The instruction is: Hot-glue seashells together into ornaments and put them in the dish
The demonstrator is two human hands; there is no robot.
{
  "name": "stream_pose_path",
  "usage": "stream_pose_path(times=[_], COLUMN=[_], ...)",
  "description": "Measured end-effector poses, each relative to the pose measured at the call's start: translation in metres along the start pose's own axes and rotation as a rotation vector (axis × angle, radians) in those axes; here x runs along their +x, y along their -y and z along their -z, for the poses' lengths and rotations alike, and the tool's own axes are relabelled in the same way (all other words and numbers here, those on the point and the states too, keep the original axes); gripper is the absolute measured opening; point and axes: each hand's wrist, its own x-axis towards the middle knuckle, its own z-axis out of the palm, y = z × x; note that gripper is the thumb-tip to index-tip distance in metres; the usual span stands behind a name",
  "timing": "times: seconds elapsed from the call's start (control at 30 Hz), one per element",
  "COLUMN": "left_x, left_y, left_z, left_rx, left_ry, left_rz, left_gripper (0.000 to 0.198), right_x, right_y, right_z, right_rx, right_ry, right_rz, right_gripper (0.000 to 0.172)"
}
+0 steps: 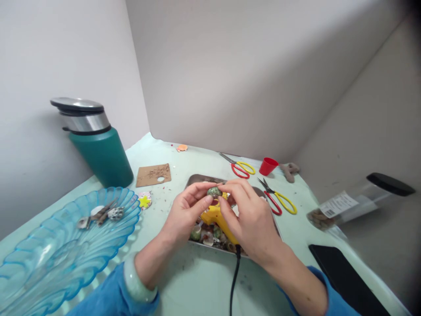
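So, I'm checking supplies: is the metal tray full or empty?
Not empty: in the metal tray, shells crowd the near part. Cannot tell if full; the right hand and yellow glue gun hide much.

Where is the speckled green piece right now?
Just below the head view's center, the speckled green piece is held between the left hand and right hand, above the yellow glue gun.

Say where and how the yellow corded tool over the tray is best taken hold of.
On the yellow corded tool, the handle looks best, wrapped from the near right side just above the black cord. It slants toward the tray's near rim, with the wider body farther off. The right hand, pinching the green speckled piece, partly covers the tool and would first need freeing.
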Motion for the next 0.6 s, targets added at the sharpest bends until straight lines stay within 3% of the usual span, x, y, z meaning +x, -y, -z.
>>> stream_pose_path(times=[0.3,0.6], left_x=[0.0003,0.0037], left_y=[0.0078,-0.0006], left_z=[0.0023,-0.0025], left_rx=[-0.039,-0.198], left_ry=[0.004,-0.047], left_rz=[0.003,0.089], left_gripper=[0.024,0.025], right_x=[-0.0002,0.0042], right_y=[-0.0027,-0.0026], right_z=[0.0013,0.0061], right_rx=[0.022,0.1], right_ry=[0.036,0.122], right_rz=[-0.026,-0.062], right_gripper=[0.014,0.022])
